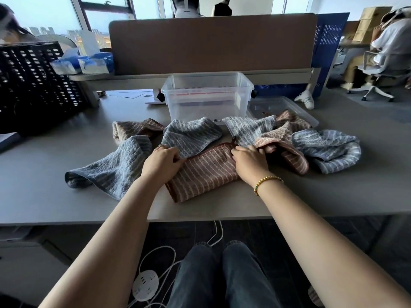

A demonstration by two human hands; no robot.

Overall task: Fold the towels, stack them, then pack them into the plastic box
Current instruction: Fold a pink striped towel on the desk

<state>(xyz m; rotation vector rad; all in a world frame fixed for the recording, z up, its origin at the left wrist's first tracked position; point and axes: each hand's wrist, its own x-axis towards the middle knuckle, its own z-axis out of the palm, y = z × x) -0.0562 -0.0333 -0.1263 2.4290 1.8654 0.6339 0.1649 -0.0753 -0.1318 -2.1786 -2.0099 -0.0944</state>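
fingers (175, 160) of our left hand (163, 163) and right hand (250, 161) pinch the brown towel's (206, 172) far edge | towel lies crosswise on the table (66, 203) between our hands; plastic box (208, 96) straight beyond

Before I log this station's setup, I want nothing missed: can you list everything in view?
blue-grey towels: about four, striped, unfolded, spread across the desk
brown striped towel: one, nearest the desk's front edge, under both hands
other brown or pink towels: about three, crumpled, left and right in the pile
plastic box: one, clear, open, behind the towels
clear lid: one, flat, right of the box
black crate: one, far left
desk divider: one, brown, behind the box
power strip: one, white, on the floor
left hand: grips the brown towel's left edge
right hand: grips its right edge; bead bracelet on the wrist
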